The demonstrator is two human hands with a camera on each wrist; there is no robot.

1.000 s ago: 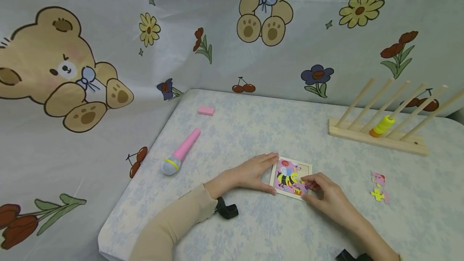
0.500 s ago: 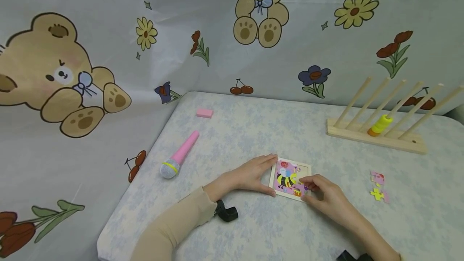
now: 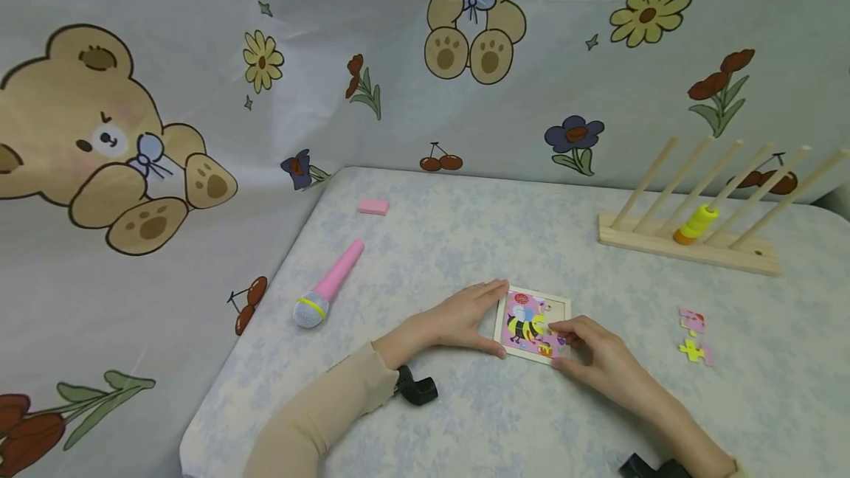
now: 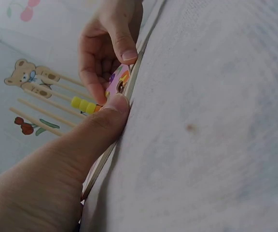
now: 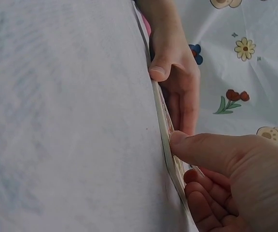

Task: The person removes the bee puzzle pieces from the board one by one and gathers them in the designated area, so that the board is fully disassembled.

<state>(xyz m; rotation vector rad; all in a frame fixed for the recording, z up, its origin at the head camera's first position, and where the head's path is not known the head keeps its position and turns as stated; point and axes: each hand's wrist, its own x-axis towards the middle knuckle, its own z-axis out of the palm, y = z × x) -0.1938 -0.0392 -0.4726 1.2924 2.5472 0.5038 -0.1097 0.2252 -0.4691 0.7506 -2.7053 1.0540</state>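
A square wooden jigsaw tray [image 3: 530, 355] lies on the table, holding a pink bee puzzle [image 3: 523, 327]. Bare wood shows at its upper right. My left hand [image 3: 458, 321] spans the tray's left side with extended fingers, fingertips at the upper corner and thumb at the lower one. The left wrist view has that thumb [image 4: 112, 108] resting on the tray's edge. From the right, my right hand [image 3: 607, 360] bends its fingers over the puzzle, pinching a small jigsaw piece [image 5: 198, 171] that is mostly hidden. Its thumb [image 5: 187, 142] touches the tray's near edge.
Loose pink and yellow jigsaw pieces [image 3: 692, 350] lie to the right. Behind them stands a wooden peg rack [image 3: 690, 244] with yellow and orange beads [image 3: 697, 223] on one peg. A toy microphone [image 3: 335, 275] and a pink block [image 3: 373, 206] lie at the left.
The head view shifts slightly. Both hands stay in nearly the same place at the tray, and the right fingertips barely move over the puzzle.
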